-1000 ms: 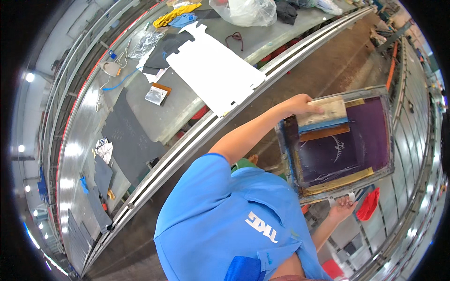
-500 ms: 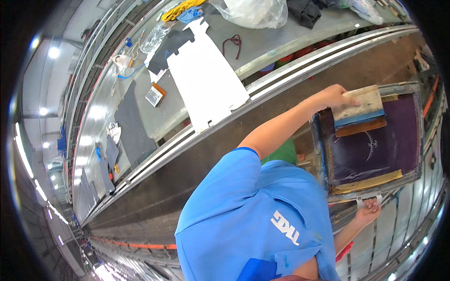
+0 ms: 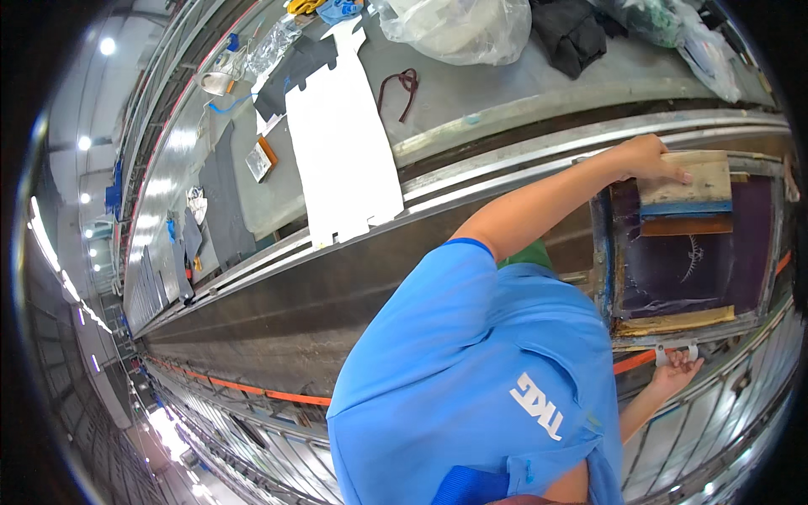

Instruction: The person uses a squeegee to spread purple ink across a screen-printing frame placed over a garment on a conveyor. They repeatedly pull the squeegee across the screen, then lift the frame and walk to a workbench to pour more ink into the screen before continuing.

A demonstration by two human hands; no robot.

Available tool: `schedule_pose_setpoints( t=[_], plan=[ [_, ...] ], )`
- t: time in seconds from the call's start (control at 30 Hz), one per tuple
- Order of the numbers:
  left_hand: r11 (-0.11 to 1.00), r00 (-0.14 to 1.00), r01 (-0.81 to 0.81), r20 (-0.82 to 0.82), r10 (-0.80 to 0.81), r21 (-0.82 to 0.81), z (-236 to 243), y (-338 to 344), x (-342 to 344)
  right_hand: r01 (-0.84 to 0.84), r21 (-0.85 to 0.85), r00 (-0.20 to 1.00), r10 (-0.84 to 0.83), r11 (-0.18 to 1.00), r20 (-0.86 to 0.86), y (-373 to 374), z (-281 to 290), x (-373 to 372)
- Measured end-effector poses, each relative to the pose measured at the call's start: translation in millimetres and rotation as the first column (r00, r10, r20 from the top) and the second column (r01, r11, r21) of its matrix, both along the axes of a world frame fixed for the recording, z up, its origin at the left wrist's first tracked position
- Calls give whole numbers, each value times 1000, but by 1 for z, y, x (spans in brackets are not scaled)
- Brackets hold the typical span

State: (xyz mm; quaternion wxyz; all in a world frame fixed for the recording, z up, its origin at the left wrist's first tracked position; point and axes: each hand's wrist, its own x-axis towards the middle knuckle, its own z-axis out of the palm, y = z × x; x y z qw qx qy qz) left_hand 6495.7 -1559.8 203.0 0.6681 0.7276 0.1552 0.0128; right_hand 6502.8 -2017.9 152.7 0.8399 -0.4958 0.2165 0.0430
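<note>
My left hand [image 3: 646,158] is closed on the wooden grip of a squeegee [image 3: 694,175], which has a blue band and a brown blade edge. The blade rests near the far side of a screen-printing frame [image 3: 603,252] with dark purple mesh [image 3: 656,273]. A pale curved, spiky design shows in the mesh below the blade. At the frame's near edge, the fingers of my right hand [image 3: 676,371] are curled at a white handle [image 3: 676,352]. My upper body in a blue shirt hides the space between my arms.
Beyond a metal rail [image 3: 505,172], a long grey table [image 3: 471,122] holds a large white cut sheet [image 3: 341,156], dark cut pieces [image 3: 220,198], a small orange-sided block [image 3: 262,160], a dark red cord [image 3: 407,82], a clear plastic bag [image 3: 454,29] and black cloth [image 3: 568,35].
The frame, squeegee and both hands sit farther right in view, while the white sheet has shifted left. Both hands keep their grips. The squeegee stays near the frame's far side.
</note>
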Motion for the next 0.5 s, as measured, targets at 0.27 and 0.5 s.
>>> schedule_pose_setpoints(
  t=[0.27, 0.5],
  plan=[
    [987, 999, 40, -37, -34, 155, -8, 15, 85, -16, 5, 999, 15, 1000, 33, 11, 4, 75],
    [995, 995, -93, -17, 93, 22, 14, 34, 125, -220, 124, 969, 202, 967, 144, 0, 4, 169]
  ],
)
